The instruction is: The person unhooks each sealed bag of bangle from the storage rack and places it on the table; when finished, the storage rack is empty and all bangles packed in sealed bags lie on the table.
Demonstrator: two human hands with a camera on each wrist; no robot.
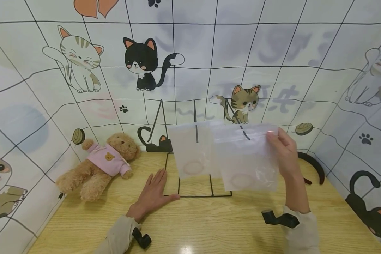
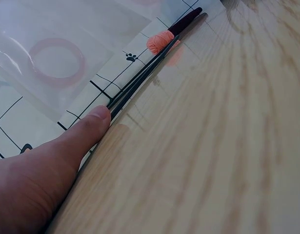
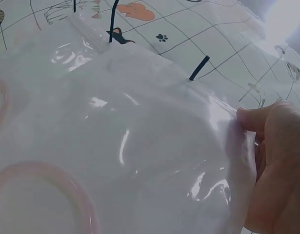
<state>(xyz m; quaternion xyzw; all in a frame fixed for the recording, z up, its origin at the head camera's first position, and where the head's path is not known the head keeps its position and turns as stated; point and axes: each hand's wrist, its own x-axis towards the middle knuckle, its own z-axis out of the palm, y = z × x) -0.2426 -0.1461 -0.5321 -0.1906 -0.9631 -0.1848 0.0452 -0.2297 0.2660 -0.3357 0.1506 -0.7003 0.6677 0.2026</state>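
Note:
My right hand [image 1: 285,155] pinches the upper right corner of a translucent plastic bag [image 1: 251,162], between thumb and fingers. A black prong pokes through the top of this bag, also seen in the right wrist view. Beside it, a second translucent bag [image 1: 190,151] hangs on another prong. Each bag shows a pale pink ring [image 3: 86,209] near its bottom. The prongs belong to a black wire rack [image 1: 203,196] standing on the table. With fingers spread, my left hand [image 1: 152,194] rests at the rack's left base; its thumb [image 2: 93,124] touches the base wire.
A teddy bear [image 1: 109,160] in a pink top lies on the table [image 1: 193,222], left of the rack. Behind and at both sides rises a white cloth backdrop [image 1: 197,46] with grid lines and cartoon cats. A black strap piece sits on each wrist.

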